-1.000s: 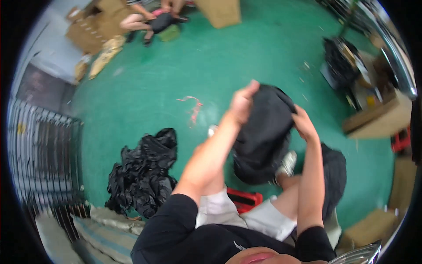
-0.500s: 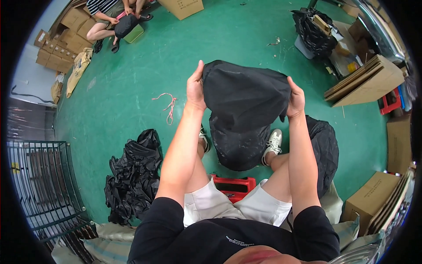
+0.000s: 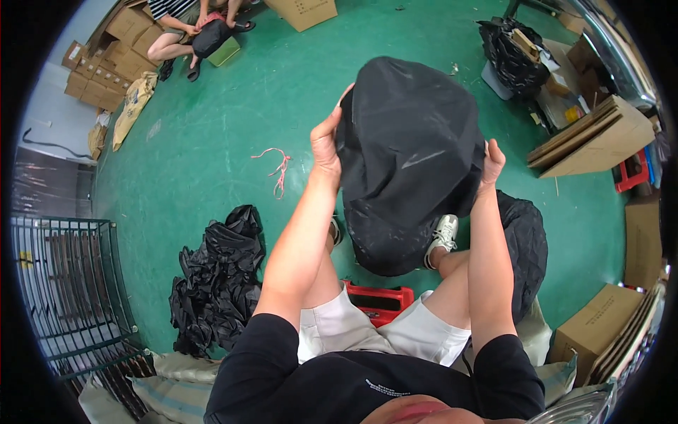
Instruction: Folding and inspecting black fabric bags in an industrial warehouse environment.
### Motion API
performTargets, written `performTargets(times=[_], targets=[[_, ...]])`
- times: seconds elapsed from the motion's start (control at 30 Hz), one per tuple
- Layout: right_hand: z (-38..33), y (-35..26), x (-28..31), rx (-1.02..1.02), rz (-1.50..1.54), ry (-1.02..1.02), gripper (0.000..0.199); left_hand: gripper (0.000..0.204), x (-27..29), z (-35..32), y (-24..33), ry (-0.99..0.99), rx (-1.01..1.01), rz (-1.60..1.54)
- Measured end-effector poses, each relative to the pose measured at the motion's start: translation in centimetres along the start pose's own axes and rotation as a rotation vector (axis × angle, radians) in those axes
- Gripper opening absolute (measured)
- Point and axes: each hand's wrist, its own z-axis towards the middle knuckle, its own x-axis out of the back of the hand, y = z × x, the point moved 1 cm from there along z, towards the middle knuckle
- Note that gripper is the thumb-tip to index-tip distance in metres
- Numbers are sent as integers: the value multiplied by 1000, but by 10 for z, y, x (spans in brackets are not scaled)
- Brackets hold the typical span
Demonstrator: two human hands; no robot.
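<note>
I hold a large black plastic bag (image 3: 413,159) up in front of me with both hands. My left hand (image 3: 326,145) grips its left edge, thumb toward the bag. On the bag's right edge, my right hand (image 3: 491,164) has its fingers pressed into the plastic. The bag bulges and hangs down over my knees and a white sneaker (image 3: 441,237). I sit on a red stool (image 3: 378,300). The bag's inside is hidden.
A heap of crumpled black bags (image 3: 215,279) lies on the green floor at my left, another full black bag (image 3: 524,247) at my right. Pink string (image 3: 277,166) lies ahead. Cardboard boxes (image 3: 590,138) stand right, a metal rack (image 3: 67,290) left. Another person (image 3: 194,32) sits far off.
My arms have lifted and pushed the bag farther forward and up. The bag has puffed out larger between my hands.
</note>
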Motion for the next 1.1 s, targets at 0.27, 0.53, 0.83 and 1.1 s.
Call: performTargets(times=[0.27, 0.53, 0.83, 1.1], targets=[[-8, -11, 7, 63, -166, 407, 34, 45, -11, 3, -50, -78, 594, -523], [-2, -4, -42, 102, -108, 348, 41, 36, -26, -4, -28, -66, 289, -585], [13, -4, -29, 3, -241, 444, 33, 21, -8, 8, -58, 25, 221, -440], [18, 13, -14, -62, -601, 602, 38, 23, 13, 17, -68, 329, 260, -364]])
